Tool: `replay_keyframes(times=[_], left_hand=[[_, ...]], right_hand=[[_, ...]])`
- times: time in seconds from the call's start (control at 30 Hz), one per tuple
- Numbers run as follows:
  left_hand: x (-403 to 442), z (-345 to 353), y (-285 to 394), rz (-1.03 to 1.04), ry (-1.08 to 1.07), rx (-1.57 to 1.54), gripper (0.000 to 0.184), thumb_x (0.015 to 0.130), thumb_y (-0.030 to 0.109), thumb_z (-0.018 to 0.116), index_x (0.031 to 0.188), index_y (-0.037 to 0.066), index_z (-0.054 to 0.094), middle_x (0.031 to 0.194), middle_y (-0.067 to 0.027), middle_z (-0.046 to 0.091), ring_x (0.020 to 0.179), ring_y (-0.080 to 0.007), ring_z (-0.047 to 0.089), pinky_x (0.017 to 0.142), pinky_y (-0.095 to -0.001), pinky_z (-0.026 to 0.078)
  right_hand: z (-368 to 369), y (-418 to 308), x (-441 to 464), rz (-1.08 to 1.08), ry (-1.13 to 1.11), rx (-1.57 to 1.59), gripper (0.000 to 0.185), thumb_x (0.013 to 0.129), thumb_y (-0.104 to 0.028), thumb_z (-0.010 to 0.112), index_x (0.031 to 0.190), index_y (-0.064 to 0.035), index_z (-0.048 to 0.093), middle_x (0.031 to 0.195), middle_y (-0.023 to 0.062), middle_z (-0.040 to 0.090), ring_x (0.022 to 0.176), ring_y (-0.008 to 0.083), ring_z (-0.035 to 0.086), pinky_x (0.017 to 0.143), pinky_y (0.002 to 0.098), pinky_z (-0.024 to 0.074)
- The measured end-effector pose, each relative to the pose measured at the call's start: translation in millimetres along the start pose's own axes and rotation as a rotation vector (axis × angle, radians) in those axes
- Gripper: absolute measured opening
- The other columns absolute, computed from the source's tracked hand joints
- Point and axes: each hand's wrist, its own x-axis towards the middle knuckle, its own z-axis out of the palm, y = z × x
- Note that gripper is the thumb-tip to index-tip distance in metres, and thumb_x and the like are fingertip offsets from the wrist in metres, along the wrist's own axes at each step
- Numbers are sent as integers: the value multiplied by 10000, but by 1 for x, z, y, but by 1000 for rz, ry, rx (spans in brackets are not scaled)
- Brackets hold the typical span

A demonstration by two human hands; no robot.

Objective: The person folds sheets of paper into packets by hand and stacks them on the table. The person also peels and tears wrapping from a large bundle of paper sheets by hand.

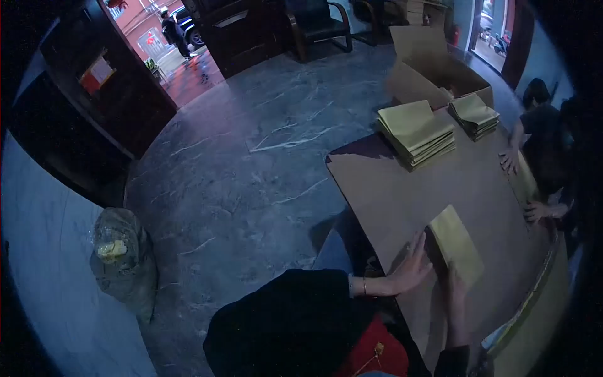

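A folded piece of yellow paper (456, 237) lies at an angle on the brown-covered table in front of me, a dark shadow along its left edge. My left hand (408, 271) is open beside it, fingers stretched out and palm down toward the tabletop, apart from the paper. My right hand (457, 284) is at the near end of the paper and touches it. Its fingers are blurred, so whether they pinch or press the paper is unclear. Farther up the table stand a large stack of folded yellow paper (419, 131) and a smaller stack (474, 114).
An open cardboard box (440, 72) stands behind the stacks. Across the table (402, 188), another person's hands (535, 212) rest on a similar yellow piece. A stuffed sack (125, 264) is on the marble floor at left. Chairs (319, 28) line the far wall near an open doorway.
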Motion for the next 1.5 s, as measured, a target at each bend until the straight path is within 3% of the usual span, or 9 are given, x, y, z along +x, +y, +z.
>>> replay_keyframes(times=[0.13, 0.23, 0.43, 0.63, 0.73, 0.93, 1.1, 1.3, 1.5], left_hand=[[-11, 12, -18, -252, -430, -42, 953, 858, 316, 579, 1431, 2, -115, 1469, -305, 88, 1374, -404, 118, 1124, -437, 149], [-20, -2, 33, -62, -570, 33, 1063, 769, 348, 669, 1433, -7, -82, 1467, -296, 105, 1369, -413, 126, 1129, -417, 141], [-12, -15, -21, 23, -35, 15, 774, 823, 5, 573, 1450, 49, 121, 1348, -280, 369, 1245, -368, 409, 981, -401, 388], [44, -68, -15, -39, 198, -299, 366, 888, 103, 592, 1214, -33, 497, 1052, -68, 597, 966, -136, 560, 868, -266, 448], [107, -114, -1, -8, 237, -4, 356, 931, 233, 550, 1141, -53, 520, 997, -71, 600, 888, -135, 568, 765, -275, 486], [256, -175, 23, 83, 461, -507, 338, 939, 280, 541, 1096, -19, 522, 1012, -70, 601, 846, -154, 585, 722, -296, 499], [342, -183, -20, 129, 629, -474, 345, 931, 278, 554, 1041, -48, 544, 961, -96, 622, 770, -177, 602, 676, -316, 503], [378, -173, -104, -312, 873, -199, 310, 887, 162, 546, 1089, -72, 559, 1024, -157, 618, 867, -238, 614, 737, -345, 495], [351, -186, -100, -168, 240, -442, 344, 850, 144, 479, 1139, -42, 500, 1072, -144, 551, 887, -258, 563, 762, -348, 486]], right_hand=[[-48, -73, 46, 289, 83, 93, 523, 870, 16, 462, 1377, -29, 345, 945, 228, 603, 759, 337, 604, 633, 414, 490], [-74, -136, 87, 419, 189, 216, 422, 908, -52, 441, 1327, -9, 409, 839, 235, 614, 688, 330, 622, 566, 405, 479], [-57, -159, 124, 579, 251, 557, 473, 954, -154, 401, 1396, -27, 292, 883, 273, 607, 769, 382, 632, 638, 406, 491], [-53, -166, 113, 390, 581, 887, 430, 982, -157, 394, 1374, 8, 334, 1278, 179, 513, 1151, 261, 523, 954, 339, 414], [-36, -149, 73, 574, 413, 777, 377, 977, -148, 412, 1313, 22, 418, 1275, 178, 517, 1136, 259, 536, 962, 331, 411], [-19, -154, -2, 789, 439, 706, 277, 942, -106, 483, 1199, -23, 545, 1176, 186, 581, 1046, 300, 589, 865, 356, 470], [1, -153, -29, 641, 491, 379, 256, 903, -25, 475, 1139, 5, 571, 1135, 179, 594, 1061, 312, 556, 930, 362, 422], [-5, -150, -21, 640, 489, 393, 265, 826, 39, 526, 1072, -24, 602, 1092, 145, 610, 1019, 317, 569, 870, 370, 458], [3, -146, -25, 629, 497, 422, 303, 829, 33, 539, 1118, -48, 580, 1156, 126, 574, 1040, 301, 556, 869, 368, 470]])
